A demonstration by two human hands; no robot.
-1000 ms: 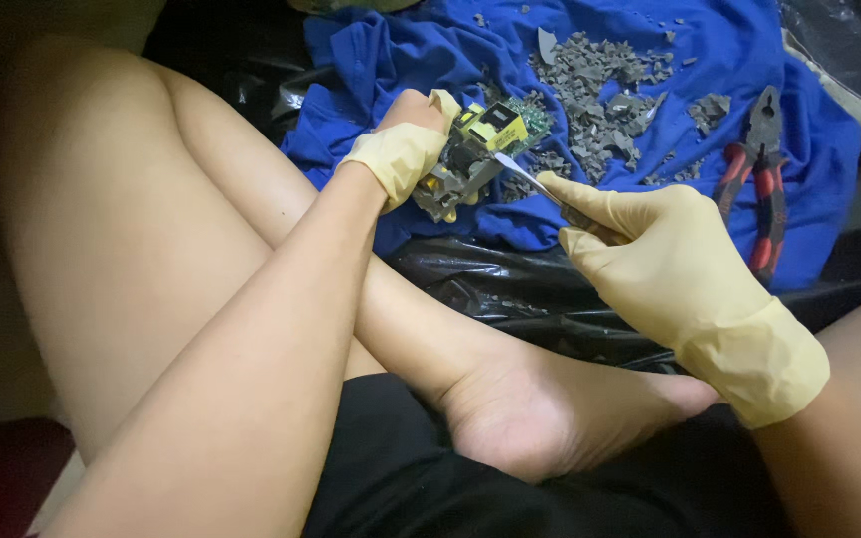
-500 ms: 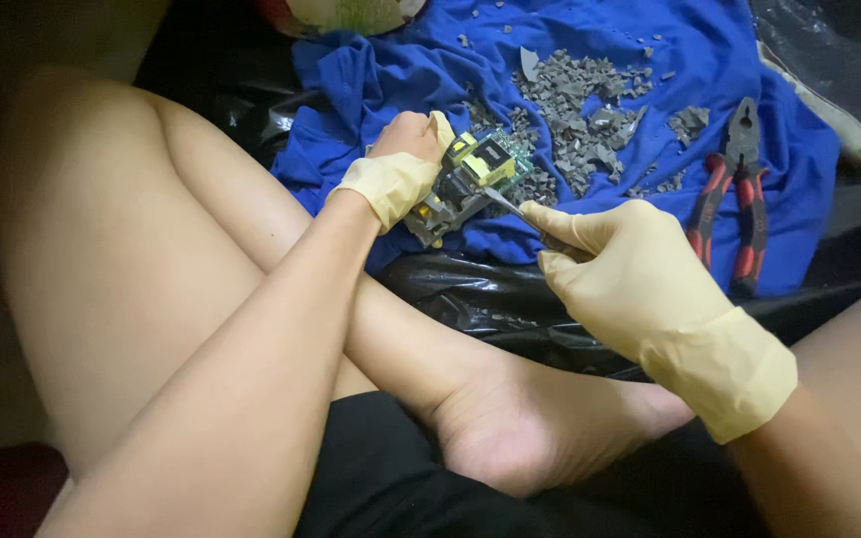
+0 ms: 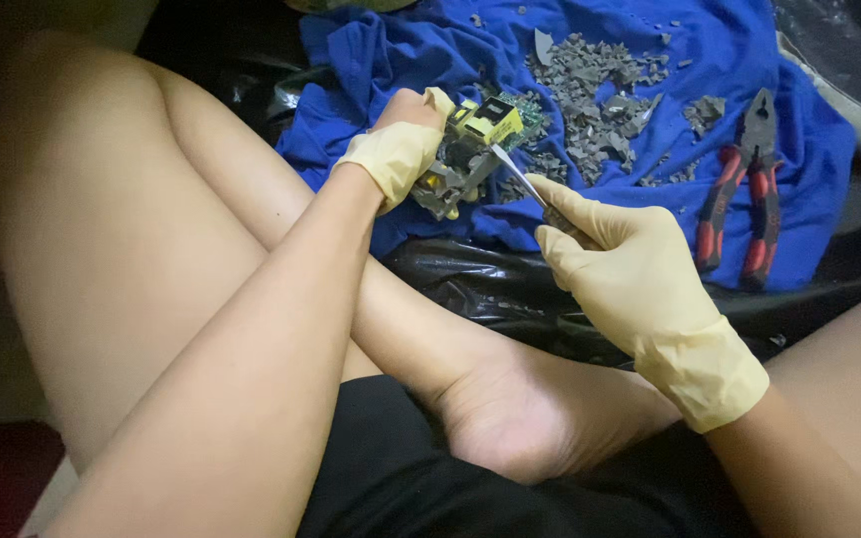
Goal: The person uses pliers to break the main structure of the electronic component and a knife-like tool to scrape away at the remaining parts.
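Both hands wear pale yellow rubber gloves. The left hand (image 3: 401,149) is clenched around a small circuit board (image 3: 470,149), holding it tilted above the near edge of a blue cloth (image 3: 749,40) that is spread over black plastic sheeting (image 3: 470,274). The board carries a yellow block-shaped part on top, dark round parts beneath it and a strip of green board at its far side; the fingers cover its left end, so its full outline cannot be made out. The right hand (image 3: 630,269) is closed around the handle of a thin metal tool (image 3: 515,171), the forefinger stretched along it. The bright tip of the tool touches the right side of the board, just below the yellow block. The handle is hidden inside the glove, so what sort of tool it is cannot be told.

Toward the far edge of the cloth lies a heap of grey broken fragments (image 3: 600,90), with loose bits scattered around it and down toward the board. Near the right edge of the cloth, well apart from the board, lie pliers with red and black handles (image 3: 739,189), jaws pointing away from the person. A pale object at the right edge of the view is cut off and cannot be identified, as is a pale shape at the top edge.

Bare crossed legs fill the left and lower part of the view, with one foot (image 3: 540,418) resting beneath the right wrist.
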